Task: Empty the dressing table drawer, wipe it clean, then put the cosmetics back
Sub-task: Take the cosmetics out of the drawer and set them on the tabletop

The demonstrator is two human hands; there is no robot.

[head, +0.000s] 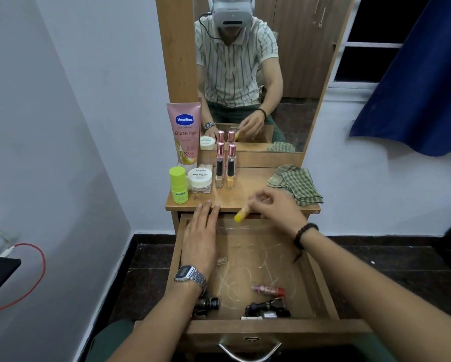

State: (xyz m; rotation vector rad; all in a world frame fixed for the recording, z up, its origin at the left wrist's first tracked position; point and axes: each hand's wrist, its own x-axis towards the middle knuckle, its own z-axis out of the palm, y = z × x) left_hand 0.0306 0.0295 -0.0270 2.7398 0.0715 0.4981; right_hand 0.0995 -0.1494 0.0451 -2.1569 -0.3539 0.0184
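1. Right hand point(274, 205): fingers pinch yellow tube point(242, 214), above the drawer point(313, 273) rear edge; long axis slants down-left.
2. Left hand point(202, 231): flat, fingers straight, fingertips on worktop point(247, 189) edge.
3. Remaining cosmetics: drawer front, nearer neither hand.

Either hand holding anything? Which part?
Right hand pinches the yellow tube by its upper end. Left hand holds nothing, fingertips resting flat on the table edge.
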